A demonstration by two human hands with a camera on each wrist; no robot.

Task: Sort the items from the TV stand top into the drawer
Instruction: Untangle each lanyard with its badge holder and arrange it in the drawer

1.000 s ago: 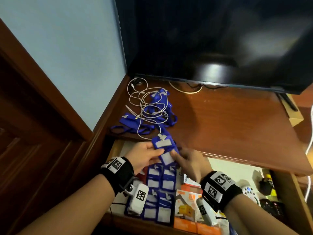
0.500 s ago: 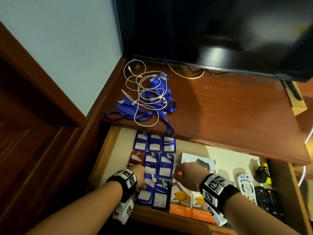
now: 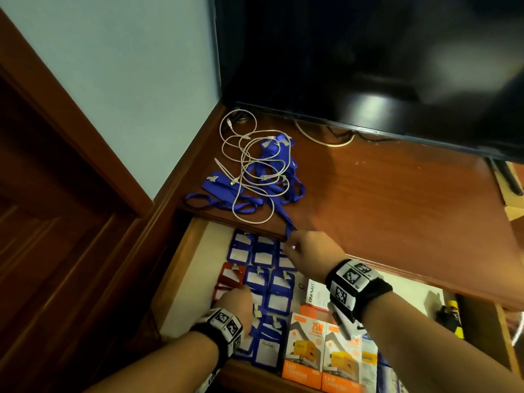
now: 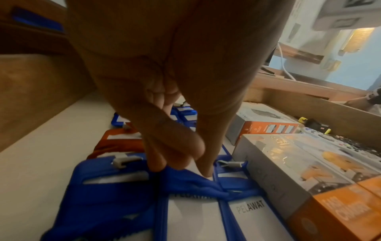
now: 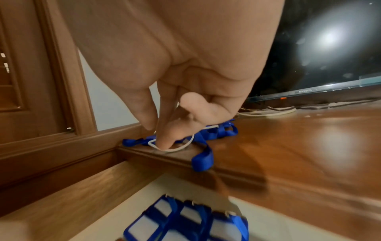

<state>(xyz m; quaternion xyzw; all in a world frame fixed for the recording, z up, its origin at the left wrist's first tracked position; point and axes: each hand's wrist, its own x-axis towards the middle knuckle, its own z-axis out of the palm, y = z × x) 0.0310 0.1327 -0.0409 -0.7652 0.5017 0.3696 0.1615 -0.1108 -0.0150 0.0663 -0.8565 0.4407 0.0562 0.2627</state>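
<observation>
On the TV stand top [image 3: 382, 208] lies a tangle of blue lanyards [image 3: 272, 171] and a white cable [image 3: 255, 154]. One blue strap [image 3: 289, 231] hangs over the front edge, also in the right wrist view [image 5: 203, 161]. My right hand [image 3: 293, 245] hovers at that edge just beside the strap, fingers loosely bent and holding nothing [image 5: 163, 130]. In the open drawer [image 3: 181, 268] lie rows of blue badge holders [image 3: 263, 253] and a red one [image 3: 231, 275]. My left hand [image 3: 241, 300] pinches the top of a blue badge holder [image 4: 185, 179] there.
Orange charger boxes [image 3: 306, 350] fill the drawer's front middle, with a white box [image 3: 317, 293] behind them. Dark gadgets [image 3: 448, 316] lie at the drawer's right. The black TV [image 3: 368, 52] stands at the back. A wooden door frame [image 3: 71, 137] rises at left.
Both hands brought a blue badge holder down into the drawer. The right hand has since risen to the stand's front edge by the hanging strap; the left stays on the holders.
</observation>
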